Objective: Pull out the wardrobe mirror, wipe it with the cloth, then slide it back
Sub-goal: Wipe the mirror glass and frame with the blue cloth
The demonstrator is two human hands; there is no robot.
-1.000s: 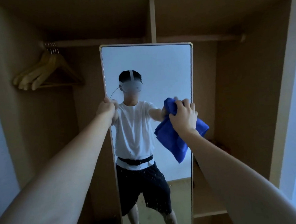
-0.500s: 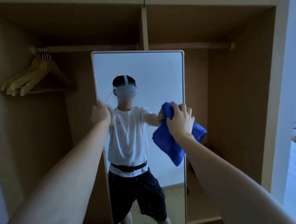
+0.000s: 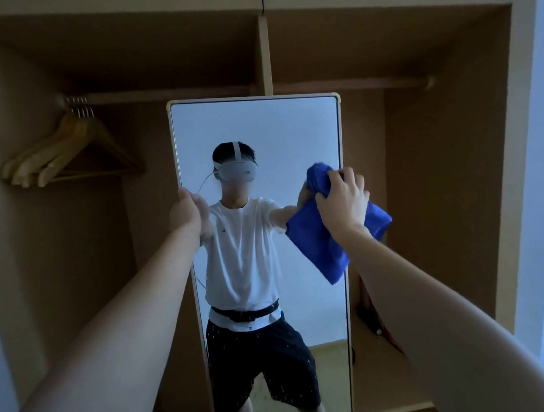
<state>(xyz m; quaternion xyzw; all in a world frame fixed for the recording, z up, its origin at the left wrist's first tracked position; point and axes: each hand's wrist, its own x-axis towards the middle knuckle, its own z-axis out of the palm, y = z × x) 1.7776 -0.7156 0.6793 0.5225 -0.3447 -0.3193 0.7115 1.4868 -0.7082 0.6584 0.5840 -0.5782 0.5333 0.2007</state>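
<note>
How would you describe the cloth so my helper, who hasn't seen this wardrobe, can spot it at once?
Start at the open wooden wardrobe and find the tall framed mirror standing at its middle. At the mirror's right edge, the right hand grips a bunched cloth that hangs down over the frame. It is the only bright blue thing among brown wood and pale glass.

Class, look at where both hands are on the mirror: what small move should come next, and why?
Probably draw the blue cloth down across the glass. The left hand grips the mirror by its left edge, steadying it, and the right hand holds the bunched cloth against its right side, with specks showing lower down.
</note>
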